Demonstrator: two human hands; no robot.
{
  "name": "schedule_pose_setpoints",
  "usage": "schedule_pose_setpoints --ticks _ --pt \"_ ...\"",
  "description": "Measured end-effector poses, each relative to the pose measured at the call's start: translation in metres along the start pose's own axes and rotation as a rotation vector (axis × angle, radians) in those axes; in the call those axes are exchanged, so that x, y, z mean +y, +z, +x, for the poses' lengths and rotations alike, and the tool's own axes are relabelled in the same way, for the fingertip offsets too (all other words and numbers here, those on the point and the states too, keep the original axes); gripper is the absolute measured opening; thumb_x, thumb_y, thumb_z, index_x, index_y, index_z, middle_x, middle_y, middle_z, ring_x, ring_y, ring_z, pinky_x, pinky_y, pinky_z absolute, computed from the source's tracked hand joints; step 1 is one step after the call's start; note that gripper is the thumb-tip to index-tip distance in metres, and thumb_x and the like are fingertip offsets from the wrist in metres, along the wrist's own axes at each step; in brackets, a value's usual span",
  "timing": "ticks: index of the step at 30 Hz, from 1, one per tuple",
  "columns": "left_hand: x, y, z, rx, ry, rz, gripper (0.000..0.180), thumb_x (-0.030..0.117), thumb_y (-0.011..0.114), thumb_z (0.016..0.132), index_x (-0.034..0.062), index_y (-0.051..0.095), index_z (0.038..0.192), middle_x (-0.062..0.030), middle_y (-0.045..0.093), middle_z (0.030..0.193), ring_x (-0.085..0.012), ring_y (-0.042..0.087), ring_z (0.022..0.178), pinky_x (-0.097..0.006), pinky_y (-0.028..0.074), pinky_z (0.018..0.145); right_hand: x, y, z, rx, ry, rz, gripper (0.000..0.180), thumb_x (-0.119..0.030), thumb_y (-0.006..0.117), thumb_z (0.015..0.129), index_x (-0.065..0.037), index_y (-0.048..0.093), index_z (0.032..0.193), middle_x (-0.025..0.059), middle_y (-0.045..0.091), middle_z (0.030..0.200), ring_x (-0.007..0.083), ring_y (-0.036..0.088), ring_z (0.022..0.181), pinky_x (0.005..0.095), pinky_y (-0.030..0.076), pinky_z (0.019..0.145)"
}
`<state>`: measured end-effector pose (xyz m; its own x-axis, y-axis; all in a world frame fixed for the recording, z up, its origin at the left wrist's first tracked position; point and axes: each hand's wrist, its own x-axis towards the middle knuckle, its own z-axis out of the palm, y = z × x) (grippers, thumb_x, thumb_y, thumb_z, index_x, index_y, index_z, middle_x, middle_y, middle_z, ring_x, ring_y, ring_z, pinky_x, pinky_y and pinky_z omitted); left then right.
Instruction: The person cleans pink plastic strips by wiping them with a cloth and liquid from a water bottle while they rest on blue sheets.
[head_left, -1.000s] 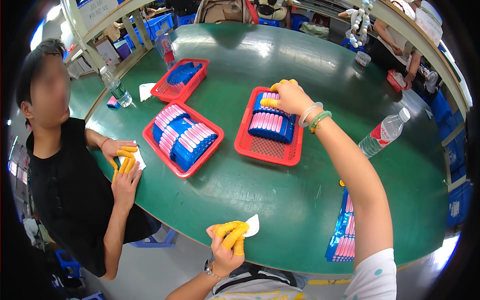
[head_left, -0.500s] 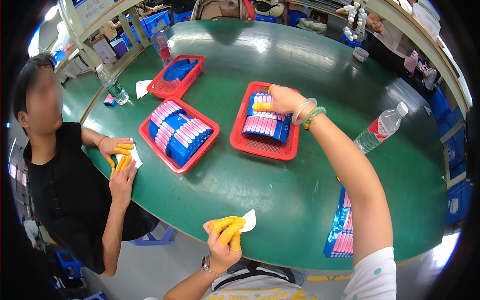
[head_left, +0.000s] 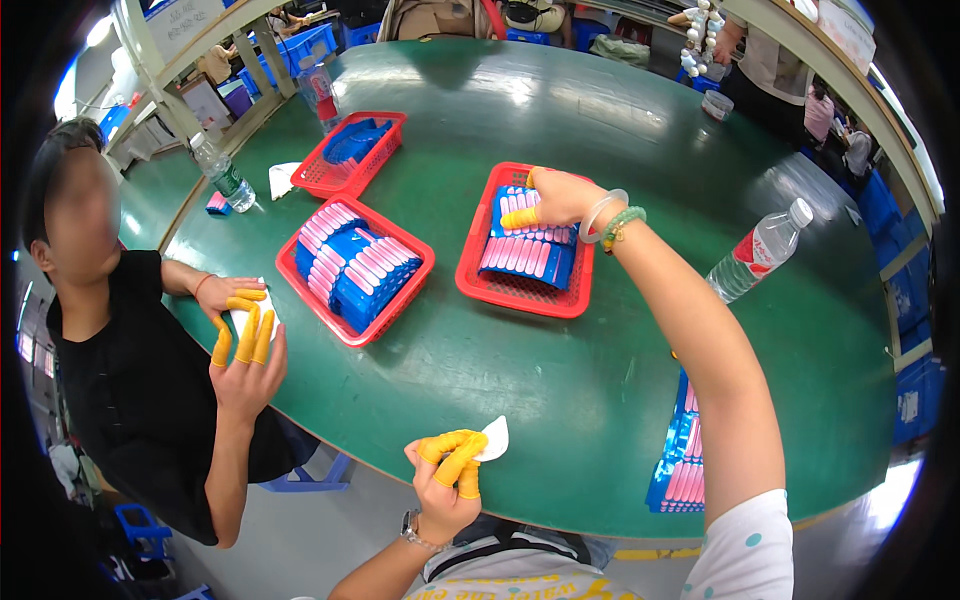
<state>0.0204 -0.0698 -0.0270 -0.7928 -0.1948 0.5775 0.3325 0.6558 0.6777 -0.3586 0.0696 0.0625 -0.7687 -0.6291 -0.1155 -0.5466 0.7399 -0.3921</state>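
Observation:
My left hand [head_left: 447, 487], with yellow finger cots, pinches a small white folded cloth [head_left: 493, 440] above the table's near edge. Its pointed end sticks out past the fingertips. My right hand [head_left: 562, 198], wearing yellow cots too, reaches into a red plastic basket [head_left: 528, 297]. Its thumb and forefinger lie apart on a stack of blue packets with pink oval rows [head_left: 520, 254]; the other fingers are mostly hidden. More blue-and-pink packets [head_left: 683, 470] lie on the table, partly covered by my right forearm.
Left of my basket stands a red basket of packets [head_left: 380, 265], with another red basket [head_left: 390, 147] behind it. Plastic bottles stand at the right [head_left: 760, 255] and far left [head_left: 222, 172]. At left a co-worker's hands [head_left: 245, 340] hold a white cloth on the green table [head_left: 450, 365].
The co-worker's nearer hand has lifted slightly and spread its fingers over the white cloth. My hands keep nearly the same places; the whole view shifts a little.

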Motion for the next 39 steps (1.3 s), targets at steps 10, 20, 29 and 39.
schedule_pose_setpoints --ticks 10,20,29,39 --pt "0.001 -0.001 0.001 0.0 0.005 0.002 0.025 0.001 0.067 0.082 0.0058 0.072 0.106 -0.0079 0.068 0.103 -0.0227 0.061 0.087 -0.038 0.036 0.087 -0.001 -0.004 0.001 0.023 0.007 0.026 0.103 -0.064 0.082 0.069 0.012 0.053 0.132 0.0315 0.06 0.128 0.0401 0.061 0.118 0.0412 0.049 0.102" --pt "0.0 0.001 0.002 0.007 0.003 -0.001 0.026 0.0 0.067 0.082 0.0063 0.072 0.107 -0.0077 0.069 0.103 -0.0228 0.061 0.087 -0.038 0.036 0.086 0.013 0.008 0.004 0.215 -0.096 0.066 0.078 -0.054 0.088 0.065 0.011 0.066 0.104 0.0198 0.072 0.088 0.0276 0.072 0.081 0.0375 0.056 0.074" --pt "0.003 -0.002 0.0 0.003 -0.009 0.003 0.025 -0.001 0.067 0.081 0.0062 0.072 0.105 -0.0075 0.069 0.103 -0.0226 0.062 0.087 -0.038 0.036 0.085 0.012 -0.026 -0.006 0.034 0.131 0.386 0.086 -0.051 0.087 0.07 0.009 0.058 0.125 0.0162 0.069 0.107 0.0175 0.066 0.097 0.0312 0.052 0.088" --pt "-0.007 -0.004 -0.014 0.069 -0.071 -0.104 0.018 -0.001 0.061 0.091 -0.0017 0.068 0.107 -0.0145 0.062 0.11 -0.0295 0.058 0.099 -0.038 0.049 0.085 -0.048 -0.074 -0.177 0.109 -0.064 0.464 0.08 -0.038 0.091 0.07 0.002 0.051 0.127 0.0092 0.065 0.106 0.0147 0.065 0.09 0.0291 0.055 0.079"
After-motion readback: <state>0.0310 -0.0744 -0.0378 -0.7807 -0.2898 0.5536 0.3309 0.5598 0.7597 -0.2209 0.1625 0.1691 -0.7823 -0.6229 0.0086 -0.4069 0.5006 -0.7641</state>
